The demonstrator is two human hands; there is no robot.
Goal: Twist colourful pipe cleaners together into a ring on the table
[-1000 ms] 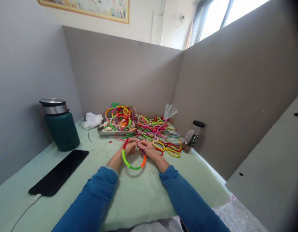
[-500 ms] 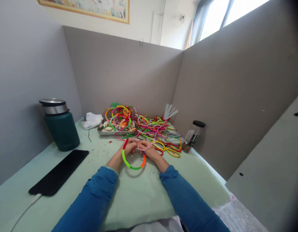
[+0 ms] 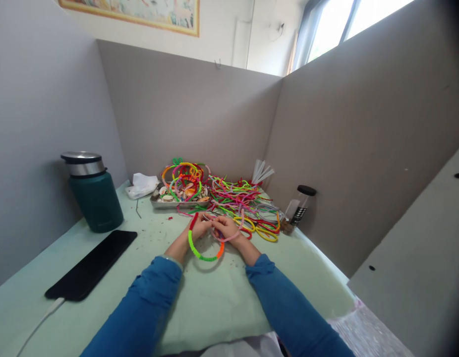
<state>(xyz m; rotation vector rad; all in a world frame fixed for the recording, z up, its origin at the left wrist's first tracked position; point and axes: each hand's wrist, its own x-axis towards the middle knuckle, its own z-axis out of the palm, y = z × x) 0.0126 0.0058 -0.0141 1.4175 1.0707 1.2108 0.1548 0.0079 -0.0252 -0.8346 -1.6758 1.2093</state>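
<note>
Hoop (image 3: 208, 259), multicoloured: held upright between the two hands, just above the near middle of the tabletop (image 3: 214, 307). Left hand (image 3: 200, 228): closed, with the red end of the hoop gripped. Right hand (image 3: 226, 228): fingers pinched together near the purple part, with a pink strand (image 3: 242, 219) held at the fingertips; its free end is curved out past the wrist. The exact hold of each fingertip cannot be told.

Condition of the hoop: red, yellow-green, green, orange and a little purple are shown in sequence, and the visible curve is judged to be largely covered. The top is hidden by the fingers, so whether a gap is left there cannot be told. Outstanding, as judged: the pink strand, of which a long part is seen loose and not wound on.

Also listed: tray (image 3: 179, 205), filled with shells, with several coloured rings (image 3: 185, 164) heaped on top, apparently completed. Beside it, a large pile (image 3: 237, 194) of fuzzy strands, unused by the look of it. Nearer the right hand, yellow loops (image 3: 268, 240). Along the left side, a flask (image 3: 95, 201) and a phone (image 3: 91, 265); at the right, a jar (image 3: 300, 210), tilted.
</note>
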